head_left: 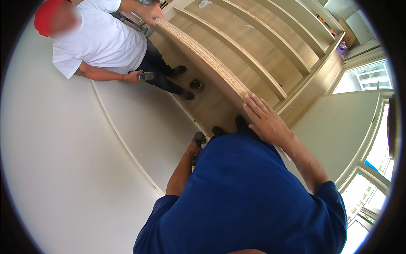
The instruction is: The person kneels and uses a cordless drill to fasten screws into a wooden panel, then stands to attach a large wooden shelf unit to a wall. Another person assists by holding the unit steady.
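My left hand (193, 149), low at my left side, is closed around a dark power drill (199, 137); my shirt covers part of the tool. The fingers of my right hand (266, 120) are stretched out over the near end of a long chipboard panel (207, 58). That panel stands on edge beside a wooden frame with several parallel slats (241, 46). At the panel's far end, a co-worker's hand (151, 13) rests on its top edge. The co-worker's other hand (134, 76) holds a dark tool (146, 76), its kind unclear.
A co-worker in a white shirt (110, 38) and red cap stands at the far left. A pale wall (55, 139) with a thin strip runs along the left. A small dark object (196, 84) lies on the floor near the co-worker's shoes. Windows (366, 78) line the right.
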A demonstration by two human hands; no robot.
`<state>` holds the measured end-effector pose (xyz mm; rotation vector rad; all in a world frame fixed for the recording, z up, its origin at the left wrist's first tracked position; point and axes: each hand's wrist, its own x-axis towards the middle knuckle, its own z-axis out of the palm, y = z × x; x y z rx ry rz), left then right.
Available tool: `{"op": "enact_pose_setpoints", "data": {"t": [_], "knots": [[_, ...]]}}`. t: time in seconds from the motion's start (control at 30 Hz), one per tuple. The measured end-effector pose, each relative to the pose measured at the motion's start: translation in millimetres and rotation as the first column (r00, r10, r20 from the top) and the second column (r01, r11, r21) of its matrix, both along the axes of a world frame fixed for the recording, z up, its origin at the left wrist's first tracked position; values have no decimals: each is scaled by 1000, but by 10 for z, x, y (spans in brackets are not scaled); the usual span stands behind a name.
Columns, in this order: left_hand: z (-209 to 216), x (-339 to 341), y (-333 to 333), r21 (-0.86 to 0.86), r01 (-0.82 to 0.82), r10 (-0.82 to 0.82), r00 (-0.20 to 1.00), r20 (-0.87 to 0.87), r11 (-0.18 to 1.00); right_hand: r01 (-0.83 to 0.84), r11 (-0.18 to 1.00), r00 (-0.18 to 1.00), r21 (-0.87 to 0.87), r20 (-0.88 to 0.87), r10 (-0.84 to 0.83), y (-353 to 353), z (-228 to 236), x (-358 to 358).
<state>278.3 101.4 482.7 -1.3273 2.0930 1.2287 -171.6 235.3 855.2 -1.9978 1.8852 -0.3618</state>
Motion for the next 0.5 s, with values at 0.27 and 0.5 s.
{"op": "enact_pose_setpoints", "data": {"t": [0.27, 0.5], "knots": [[-135, -53, -35, -7, 6, -6, 1000, -16, 1000, 5, 1000, 997, -10, -72, -5, 135, 38, 72], [599, -366, 89, 65, -178, 177, 984, 25, 982, -36, 998, 998, -59, -48, 33, -240, -76, -20]]}}
